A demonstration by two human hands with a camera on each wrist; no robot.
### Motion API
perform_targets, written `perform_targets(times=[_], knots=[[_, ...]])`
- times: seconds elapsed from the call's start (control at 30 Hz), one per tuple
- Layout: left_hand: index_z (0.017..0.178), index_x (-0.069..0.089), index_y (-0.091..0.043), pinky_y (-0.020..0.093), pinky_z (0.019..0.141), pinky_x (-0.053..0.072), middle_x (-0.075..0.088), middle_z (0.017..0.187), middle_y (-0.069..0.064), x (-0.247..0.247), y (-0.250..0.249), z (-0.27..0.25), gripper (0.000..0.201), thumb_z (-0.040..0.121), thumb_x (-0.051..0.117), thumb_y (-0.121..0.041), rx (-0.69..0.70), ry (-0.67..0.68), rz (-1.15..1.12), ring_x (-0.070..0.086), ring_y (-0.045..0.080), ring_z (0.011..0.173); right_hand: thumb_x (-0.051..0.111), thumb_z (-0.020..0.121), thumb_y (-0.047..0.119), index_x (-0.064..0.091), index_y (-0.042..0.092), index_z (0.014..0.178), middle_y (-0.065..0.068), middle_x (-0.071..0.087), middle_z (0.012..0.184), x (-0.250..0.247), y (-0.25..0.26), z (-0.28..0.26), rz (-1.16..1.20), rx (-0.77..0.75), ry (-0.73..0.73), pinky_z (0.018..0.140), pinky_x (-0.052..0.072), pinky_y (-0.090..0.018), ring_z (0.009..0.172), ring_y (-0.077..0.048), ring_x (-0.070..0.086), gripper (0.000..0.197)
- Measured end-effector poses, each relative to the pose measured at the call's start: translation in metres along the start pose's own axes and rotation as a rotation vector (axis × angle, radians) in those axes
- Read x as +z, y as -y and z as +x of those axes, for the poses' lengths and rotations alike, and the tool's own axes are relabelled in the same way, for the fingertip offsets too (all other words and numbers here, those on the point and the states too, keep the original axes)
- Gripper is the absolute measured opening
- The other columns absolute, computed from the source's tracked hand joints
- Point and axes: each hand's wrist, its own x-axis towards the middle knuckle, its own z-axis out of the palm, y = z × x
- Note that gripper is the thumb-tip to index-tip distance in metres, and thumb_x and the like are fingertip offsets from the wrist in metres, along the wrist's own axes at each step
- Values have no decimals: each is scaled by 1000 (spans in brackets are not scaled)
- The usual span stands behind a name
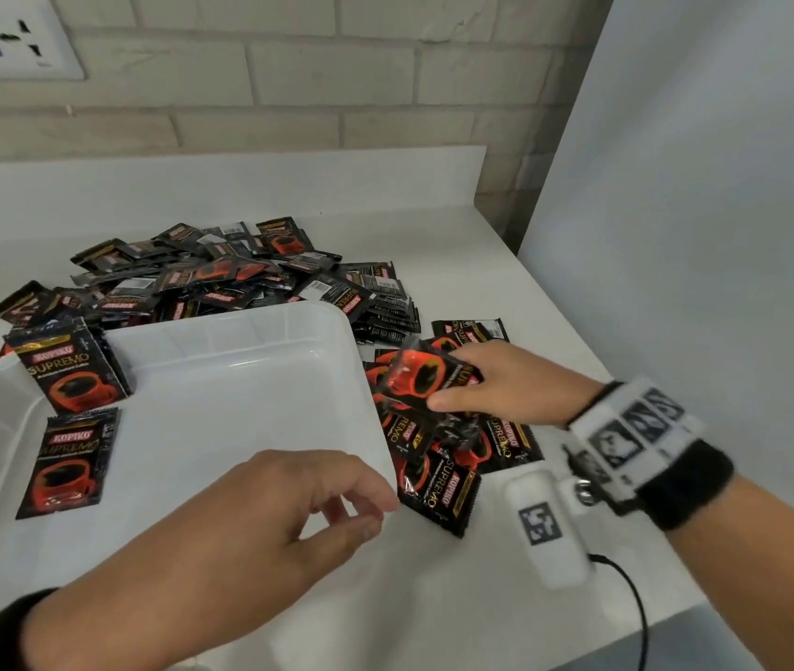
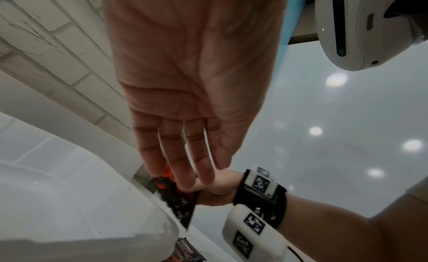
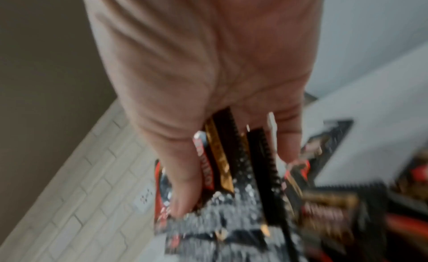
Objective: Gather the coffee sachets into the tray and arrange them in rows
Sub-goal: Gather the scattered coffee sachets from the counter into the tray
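Note:
A white plastic tray [image 1: 220, 360] sits on the counter. Inside it at the left, one black-and-red coffee sachet [image 1: 76, 375] leans up and a second sachet [image 1: 68, 464] lies flat. My right hand [image 1: 448, 380] grips a small bunch of sachets [image 1: 416, 380] just right of the tray, above a loose pile [image 1: 438, 486]. The blurred right wrist view shows that hand [image 3: 231, 180] with thumb and fingers curled round the bunch [image 3: 243, 202]. My left hand [image 1: 361, 506] hovers over the tray's front right corner, fingers relaxed and empty; the left wrist view shows the same hand [image 2: 192, 174].
A large heap of sachets [image 1: 220, 278] lies behind the tray against the white backsplash. A wall socket [image 1: 12, 36] is on the brick wall at top left. A white wall [image 1: 700, 186] bounds the counter on the right. The counter edge [image 1: 705, 612] runs at lower right.

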Motion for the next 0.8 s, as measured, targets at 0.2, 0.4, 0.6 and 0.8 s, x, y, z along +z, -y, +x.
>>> perform_targets(times=[0.2,0.4,0.6,0.8], knots=[[102,42,-65,18,83,45,58,95,-41,1,7,-5,42,61,33,-69,-12,-28,-2,57,-12,91,70,80,22,61,14,93,4,64,87,39,-4,36,140,41,-21,73,45,-18,86,-13,60,18],[100,40,-72,16,86,43,56,95,-44,4,5,-7,42,59,32,-69,-35,-19,-11,55,-14,94,77,71,11,58,15,103,3,63,95,40,-7,40,161,31,-142,84,47,-26,90,-14,60,37],[94,38,-77,14,84,44,53,92,-47,9,4,-5,32,73,49,-55,-47,-12,-21,54,-14,94,75,72,6,60,14,107,-1,65,100,19,-14,29,324,46,-299,91,45,-28,94,-16,61,39],[107,45,-60,12,70,47,55,103,-37,12,11,5,39,75,66,-51,-101,-209,-235,59,-4,89,65,83,15,50,31,108,1,60,112,13,-2,-6,492,-1,-255,91,50,-42,105,-18,59,32]])
